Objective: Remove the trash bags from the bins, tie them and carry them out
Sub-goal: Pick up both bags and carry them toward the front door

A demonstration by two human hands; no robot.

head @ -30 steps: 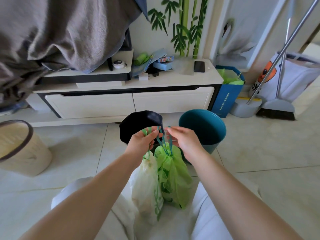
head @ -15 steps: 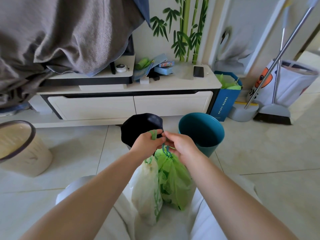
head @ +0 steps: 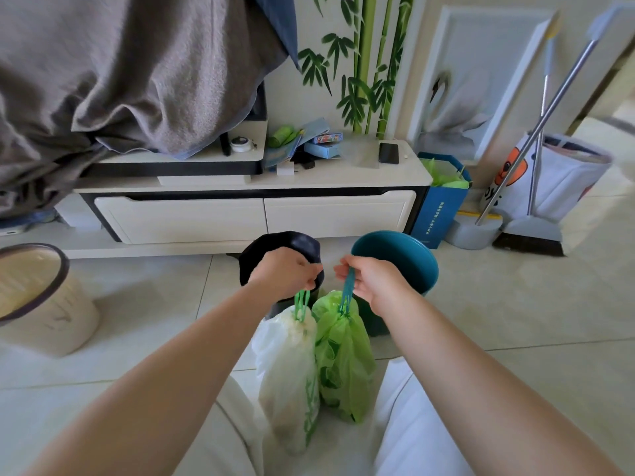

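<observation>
Black bin (head: pixel 295 243) half hidden behind left hand (head: pixel 283 273) (fisted on white bag (head: pixel 288 365) drawstring); right hand (head: pixel 372 281) pinching green bag (head: pixel 345 355) drawstring, teal bin (head: pixel 402 255) just right of the black one.

This is a home living room. A low white TV cabinet (head: pixel 254 214) with drawers runs across the middle of the frame, a bamboo mural (head: pixel 364 63) covers the wall above it, a broom (head: pixel 529 235) and dustpan lean at the right, and the floor is pale tile (head: pixel 515 321).
</observation>
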